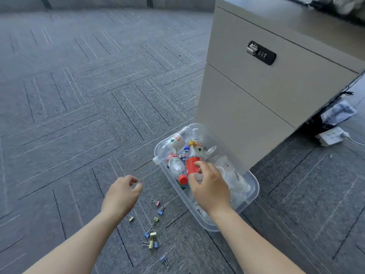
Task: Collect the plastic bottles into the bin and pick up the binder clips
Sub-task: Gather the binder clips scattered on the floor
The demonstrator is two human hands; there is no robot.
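On the grey carpet tiles [79, 95], just in front of a beige drawer cabinet [256, 91], sits a clear plastic bin [253, 186], rectangular with rounded corners and a thick rim, see-through enough that its contents show through the walls. Inside lie several plastic bottles, mostly clear and crumpled: one with a red cap [183, 179] and a red and green label, one with a yellow cap [192, 143], one with a blue and white top [185, 152], and one with a red and white label at the far end [176, 140]; more crushed clear plastic fills the near right part, too tangled to count. The right hand [210, 186] reaches into the bin, its fingers curled around a bottle with a broad red label [192, 164]. The left hand [123, 191] hovers above the carpet beside the bin, its fingers loosely curled; whether it pinches anything I cannot tell. Small binder clips with wire handles lie scattered on the carpet between the arms: about nine, one pink [157, 203], four blue such as [163, 259], and the rest yellowish [130, 218].
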